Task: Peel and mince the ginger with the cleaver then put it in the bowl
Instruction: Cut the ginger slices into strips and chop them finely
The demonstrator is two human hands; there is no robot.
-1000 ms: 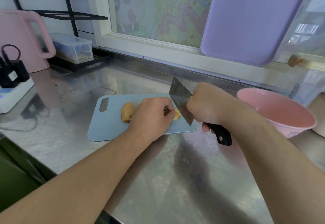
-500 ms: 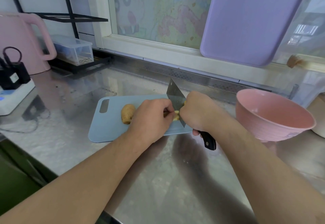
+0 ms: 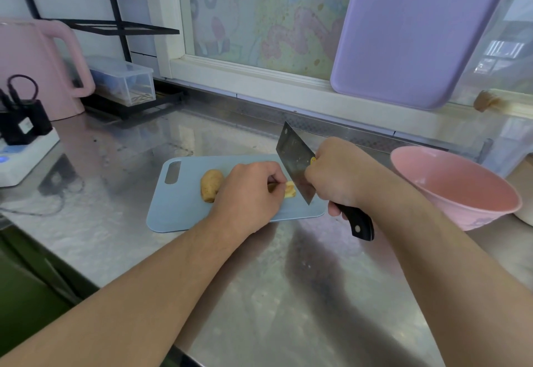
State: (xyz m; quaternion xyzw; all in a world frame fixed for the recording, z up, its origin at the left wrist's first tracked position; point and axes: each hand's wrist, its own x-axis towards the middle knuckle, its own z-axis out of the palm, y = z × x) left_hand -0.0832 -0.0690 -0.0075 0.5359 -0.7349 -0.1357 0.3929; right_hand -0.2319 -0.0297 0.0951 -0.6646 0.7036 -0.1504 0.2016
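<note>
Ginger (image 3: 290, 189) on board (image 3: 184, 208), pinched by left hand (image 3: 250, 193); pale flesh exposed at cut end. Right hand (image 3: 336, 178) grips cleaver (image 3: 294, 162), edge against it. Peeling step, likely. Next: shallow controlled stroke. Bowl (image 3: 455, 190) waits right on tabletop (image 3: 288, 294).

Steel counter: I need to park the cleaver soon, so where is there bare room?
Free: counter in front of the blue board, between the forearms; also behind the board toward the window ledge. Crowded: the board itself, and right by the pink bowl.
</note>
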